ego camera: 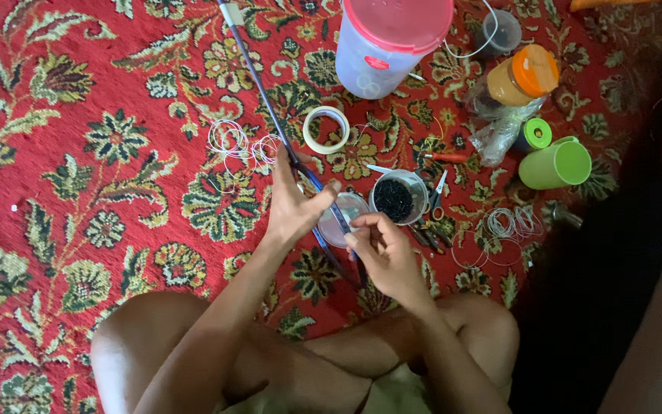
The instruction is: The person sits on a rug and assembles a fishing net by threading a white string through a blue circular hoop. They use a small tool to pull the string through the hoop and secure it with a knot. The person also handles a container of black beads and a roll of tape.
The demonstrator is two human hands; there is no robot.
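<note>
Rod point(270, 107), thin, long and dark blue-grey, runs slantwise over the carpet point(78, 153) from the top edge down toward the crossed legs near the bottom edge. The left hand point(294, 205) is clasped round it near its lower part, thumb stretched across it. The right hand point(385, 253) sits just beside, fingertips pinched at the rod over something too small to tell. Under the hands lies a clear round lid point(344, 218), partly hidden by them. Just right of it stands a small round tub point(397, 197) full of tiny dark beads, with scissors point(437, 192) touching its right side. Above the left hand lie a loose coil of thin white wire point(235, 146) and a pale tape ring point(326, 129). Near the top edge stands a big translucent jar point(388, 42) with a pink lid; right of it are a cup point(502, 31), an amber jar with an orange cap point(526, 75), crumpled clear plastic point(499, 130), a small green spool point(534, 134) and a green cup point(557, 162) on its side. Another wire coil point(507, 226) lies toward the right edge. The carpet is red pile, woven with green and cream flowers.
</note>
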